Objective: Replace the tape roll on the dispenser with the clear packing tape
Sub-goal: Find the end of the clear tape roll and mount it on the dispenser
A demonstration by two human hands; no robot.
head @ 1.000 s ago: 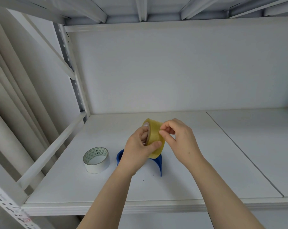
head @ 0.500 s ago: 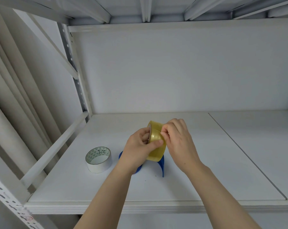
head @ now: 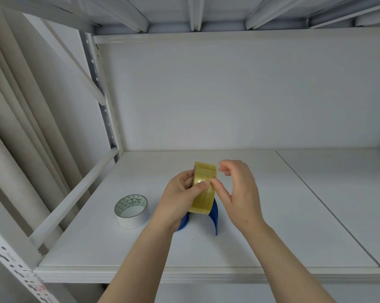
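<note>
The right hand (head: 239, 193) has changed its hold. Half a second ago its fingers were bunched against the top of the clear packing tape (head: 204, 189). Now they are lifted off and loosely curled, blurred with motion, and only the thumb rests on the roll's outer face, just beside the left thumb. The left hand (head: 180, 200) grips the roll as before, fingers through the core and thumb across the band, holding it on edge just above the blue dispenser (head: 214, 217). The roll looks slightly turned from a second ago, with more of its band showing.

This probably means the person is feeling round the roll for the free end of the tape and has not found it at the top. The roll is not yet on the dispenser.

The dispenser stands on the white shelf (head: 272, 237) and is mostly hidden by the hands, so its hub cannot be seen. To the left lies a white tape roll (head: 131, 212), flat and well apart — likely the one taken off. It is clear of the work. The real hindrance is the clear tape's end, which is hard to see.
</note>
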